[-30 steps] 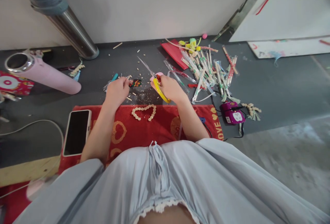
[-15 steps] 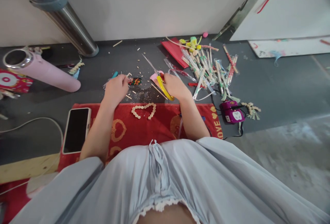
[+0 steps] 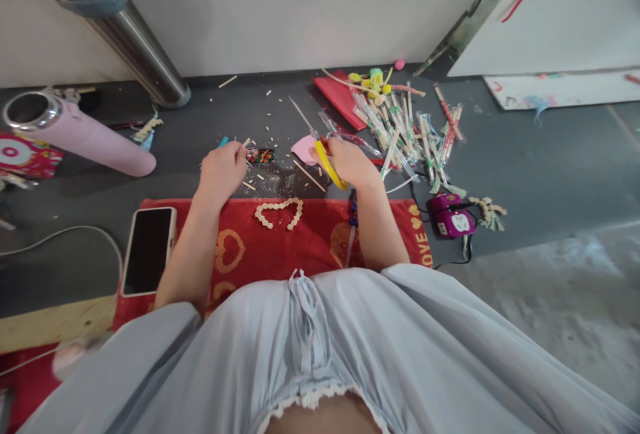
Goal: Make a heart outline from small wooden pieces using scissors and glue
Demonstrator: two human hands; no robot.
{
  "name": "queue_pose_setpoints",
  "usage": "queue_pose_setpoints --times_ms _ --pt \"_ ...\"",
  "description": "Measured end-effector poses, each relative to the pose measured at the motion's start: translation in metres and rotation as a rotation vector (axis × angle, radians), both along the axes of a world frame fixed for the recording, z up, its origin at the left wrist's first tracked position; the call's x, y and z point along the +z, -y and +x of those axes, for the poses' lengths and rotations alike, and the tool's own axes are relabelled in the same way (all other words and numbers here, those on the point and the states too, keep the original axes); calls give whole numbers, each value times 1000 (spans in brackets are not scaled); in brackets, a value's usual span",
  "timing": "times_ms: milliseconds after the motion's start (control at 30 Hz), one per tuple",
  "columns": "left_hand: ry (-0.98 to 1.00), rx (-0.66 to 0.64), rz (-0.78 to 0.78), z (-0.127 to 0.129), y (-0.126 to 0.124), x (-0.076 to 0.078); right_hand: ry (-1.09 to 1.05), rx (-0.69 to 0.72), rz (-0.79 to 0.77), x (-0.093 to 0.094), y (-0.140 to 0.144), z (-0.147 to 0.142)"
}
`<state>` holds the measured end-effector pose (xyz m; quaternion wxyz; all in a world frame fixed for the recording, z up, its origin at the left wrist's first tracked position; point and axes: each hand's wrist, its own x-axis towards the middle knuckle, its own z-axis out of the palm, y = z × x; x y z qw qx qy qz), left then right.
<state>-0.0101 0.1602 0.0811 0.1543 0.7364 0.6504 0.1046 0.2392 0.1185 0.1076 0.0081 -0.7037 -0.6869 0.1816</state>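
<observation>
My right hand (image 3: 350,161) is closed round the yellow handles of a pair of scissors (image 3: 330,166), whose narrow blades point up and left toward the wall. My left hand (image 3: 225,169) is closed in a pinch, and the end of a thin pale stick (image 3: 247,143) shows at its fingertips. Just right of that hand lies a dark patterned strip (image 3: 262,155). A pink piece of paper (image 3: 303,150) rests left of the scissors. On the red towel (image 3: 280,247) sits an open heart outline (image 3: 278,206) made of small pale pieces.
Wrapped stick bundles (image 3: 395,121) and a red envelope (image 3: 341,102) lie at the back right. A purple box with a cord (image 3: 451,215) sits right of the towel. At left are a phone (image 3: 149,251), a pink bottle (image 3: 95,135) and a metal pipe (image 3: 145,54). Cut bits litter the grey table.
My right hand with the scissors has shifted slightly right, uncovering more of the pink paper. My left hand has barely moved, still pinching.
</observation>
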Motion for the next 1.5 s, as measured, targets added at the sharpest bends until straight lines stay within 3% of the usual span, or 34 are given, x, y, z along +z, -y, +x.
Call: queue_pose_setpoints --times_ms 333,700,1033,1333,1500 --pt "-2 -7 -13 1 1 1 212 148 -284 2 4 1" --pt "3 -3 -11 1 1 1 244 20 -287 -6 1 8" --pt "-10 2 -13 0 0 -1 239 9 -244 -1 1 11" --pt "-236 -5 -15 -24 -9 1 229 14 -207 0 1 8" --pt "-302 -101 -108 -38 -15 -2 249 12 -150 -6 0 6"
